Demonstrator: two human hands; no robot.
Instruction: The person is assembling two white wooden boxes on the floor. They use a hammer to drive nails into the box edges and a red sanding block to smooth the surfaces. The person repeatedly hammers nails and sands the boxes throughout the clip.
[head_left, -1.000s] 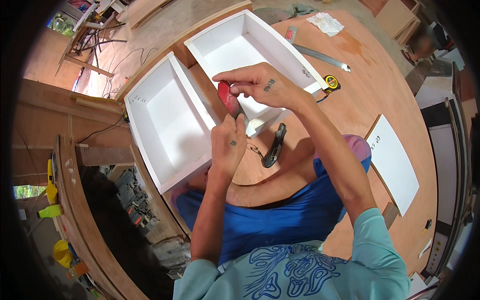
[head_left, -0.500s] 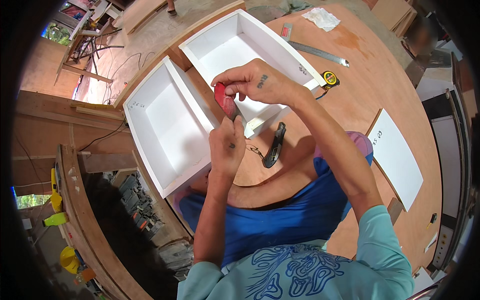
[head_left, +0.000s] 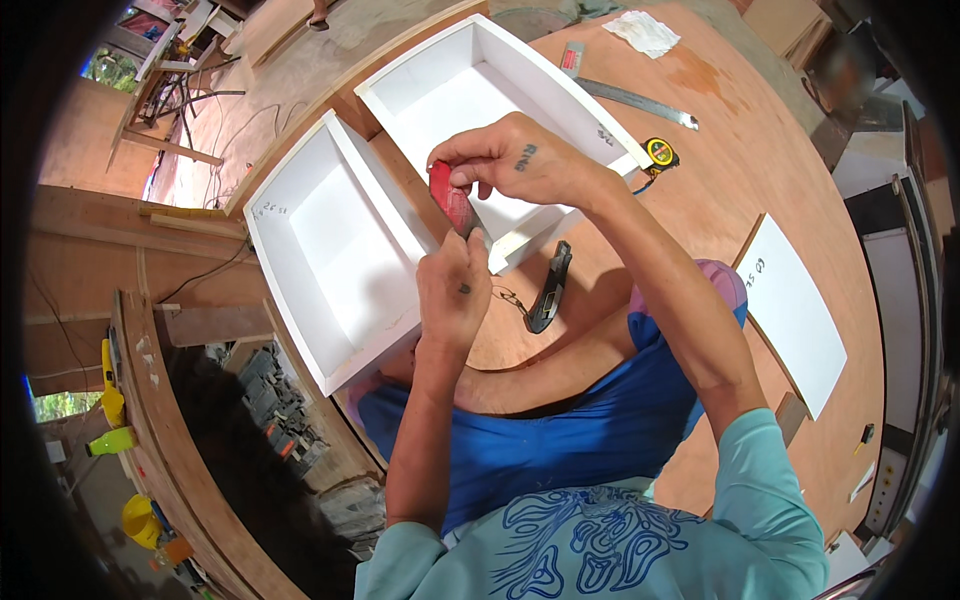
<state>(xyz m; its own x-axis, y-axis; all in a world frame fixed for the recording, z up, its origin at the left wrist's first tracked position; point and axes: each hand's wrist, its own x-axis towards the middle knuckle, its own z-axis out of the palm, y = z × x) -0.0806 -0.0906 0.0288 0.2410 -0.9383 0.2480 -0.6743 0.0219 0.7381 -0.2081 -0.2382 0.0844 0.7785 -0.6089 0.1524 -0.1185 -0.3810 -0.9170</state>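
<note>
Both hands hold a small red piece with a greyish lower part [head_left: 452, 200], which looks like a folded sheet; I cannot make out its exact kind. My left hand [head_left: 452, 295] is closed around its lower end. My right hand [head_left: 520, 160] pinches the upper end between thumb and fingers. Beneath them stand two white open boxes like drawers, one on the left [head_left: 330, 260] and one on the right [head_left: 465, 85]. A black utility knife [head_left: 548, 290] lies on the wooden surface, just right of my left hand and in front of my leg.
On the plywood top [head_left: 690, 400] lie a metal square [head_left: 635, 97], a yellow and black tape measure [head_left: 660, 155], a crumpled white cloth or paper [head_left: 642, 35] and a white panel [head_left: 793, 320]. Past a wooden edge at left is a dark gap with grey scraps [head_left: 285, 400].
The view has shifted very slightly. Both hands keep their hold on the red piece, with hardly any movement.
</note>
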